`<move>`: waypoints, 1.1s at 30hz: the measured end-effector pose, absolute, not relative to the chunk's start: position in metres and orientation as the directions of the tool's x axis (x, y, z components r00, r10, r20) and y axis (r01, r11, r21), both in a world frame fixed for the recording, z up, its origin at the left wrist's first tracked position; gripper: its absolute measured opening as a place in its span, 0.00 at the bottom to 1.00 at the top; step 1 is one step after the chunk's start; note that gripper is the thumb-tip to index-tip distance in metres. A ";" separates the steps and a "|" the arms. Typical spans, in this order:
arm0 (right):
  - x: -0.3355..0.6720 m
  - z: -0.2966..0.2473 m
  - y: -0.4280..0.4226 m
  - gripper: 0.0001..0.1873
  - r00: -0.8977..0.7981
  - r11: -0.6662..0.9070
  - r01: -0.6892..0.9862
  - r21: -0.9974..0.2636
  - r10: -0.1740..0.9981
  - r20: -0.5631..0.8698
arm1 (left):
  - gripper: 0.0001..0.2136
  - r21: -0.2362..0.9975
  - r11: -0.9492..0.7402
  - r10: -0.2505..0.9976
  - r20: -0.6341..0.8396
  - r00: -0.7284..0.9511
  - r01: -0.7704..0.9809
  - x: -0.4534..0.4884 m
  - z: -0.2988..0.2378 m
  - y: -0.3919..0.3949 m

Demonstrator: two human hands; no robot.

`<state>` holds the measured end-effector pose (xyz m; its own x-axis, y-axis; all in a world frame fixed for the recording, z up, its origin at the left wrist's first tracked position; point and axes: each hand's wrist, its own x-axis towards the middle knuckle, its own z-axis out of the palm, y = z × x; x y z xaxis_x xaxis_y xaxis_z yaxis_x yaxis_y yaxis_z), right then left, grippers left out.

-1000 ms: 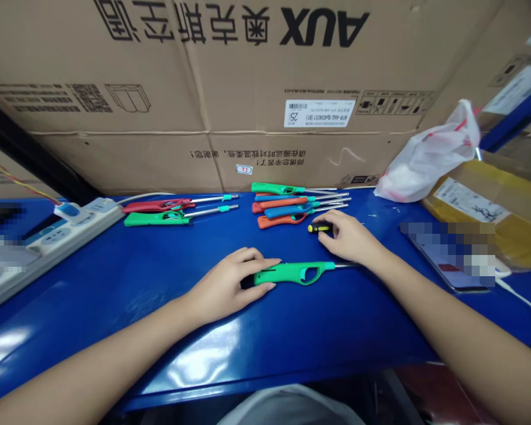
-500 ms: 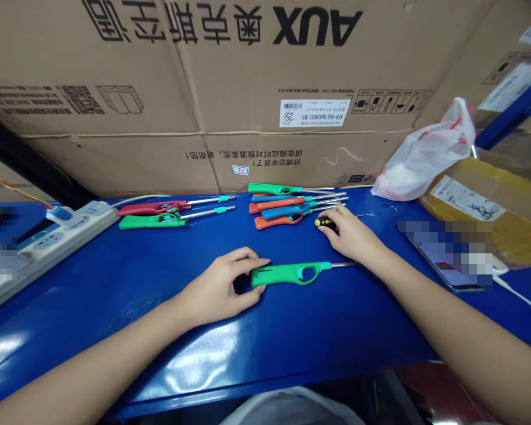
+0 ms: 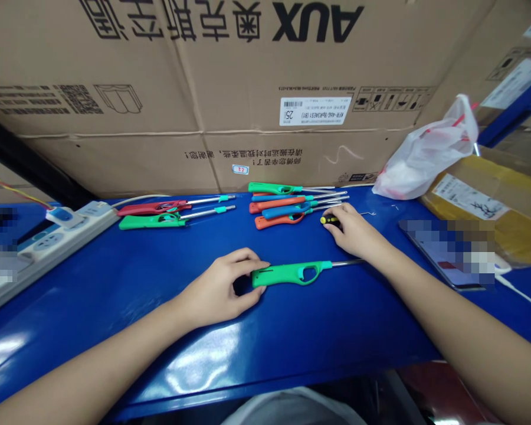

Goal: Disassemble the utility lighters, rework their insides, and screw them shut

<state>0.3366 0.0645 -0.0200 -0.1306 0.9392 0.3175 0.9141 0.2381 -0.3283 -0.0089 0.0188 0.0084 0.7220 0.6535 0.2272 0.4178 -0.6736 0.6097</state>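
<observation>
A green long-nosed lighter [image 3: 292, 273] lies flat on the blue table [image 3: 137, 283], its metal tube pointing right. My left hand [image 3: 221, 289] pinches the lighter's handle end between thumb and fingers. My right hand [image 3: 354, 231] lies farther back and is closed over a small screwdriver with a yellow and black handle [image 3: 328, 220], most of which is hidden under the fingers. Just behind it is a pile of several lighters [image 3: 292, 203] in green, orange and blue.
Two more lighters, red [image 3: 159, 207] and green [image 3: 154, 221], lie at the back left beside a white power strip [image 3: 57, 236]. Large cardboard boxes [image 3: 248, 88] wall the back. A white plastic bag [image 3: 425, 153] and a yellow package [image 3: 491, 206] sit at the right.
My right hand has slid the screwdriver a little back and to the right. My left hand has drawn back from lying over the lighter's handle to pinching its end.
</observation>
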 end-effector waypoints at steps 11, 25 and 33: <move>0.313 0.002 0.050 0.09 -0.181 0.382 0.821 -0.424 0.878 0.442 | 0.16 0.637 -0.669 0.649 0.250 0.719 0.383 -0.007 0.002 0.020; 0.240 0.074 -0.008 0.07 -0.187 0.580 0.276 -0.766 0.815 0.549 | 0.21 0.672 -0.640 0.688 0.286 0.667 0.372 -0.004 -0.002 0.019; 0.232 0.055 0.022 0.18 -0.085 0.246 -0.285 -0.927 0.956 0.280 | 0.22 0.831 -0.456 0.822 0.257 0.508 0.319 -0.002 0.001 0.023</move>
<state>0.2322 0.0216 0.0547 -0.0852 0.9563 0.2796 -0.2845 0.2455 -0.9267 -0.0020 0.0232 0.0013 0.5077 0.8224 0.2567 0.3187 -0.4561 0.8309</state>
